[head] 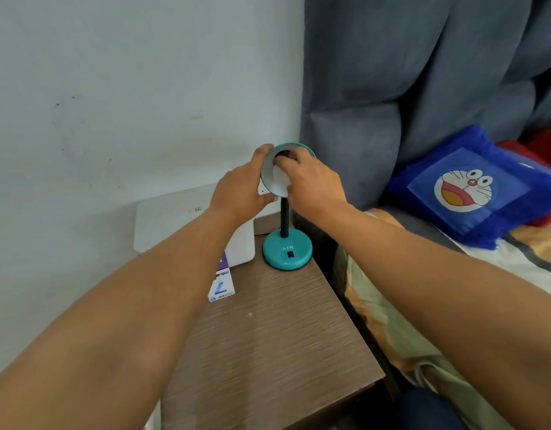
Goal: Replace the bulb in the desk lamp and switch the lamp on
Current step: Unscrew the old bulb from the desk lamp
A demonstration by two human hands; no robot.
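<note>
Teal desk lamp [287,243] with a black stem stands at the far right corner of your brown wood-grain table [268,352], its round shade [272,178] tilted toward you. Your left hand [240,190] wraps the shade's left rim, gripping it. Your right hand [311,184] reaches into the shade's white interior, fingers closed around the white bulb [282,178] inside. Left of the lamp base sits a white rounded box [174,218], with a small white-and-purple carton [221,287] lying in front of it. A blue cartoon cushion [472,187] rests on the bed to the right.
</note>
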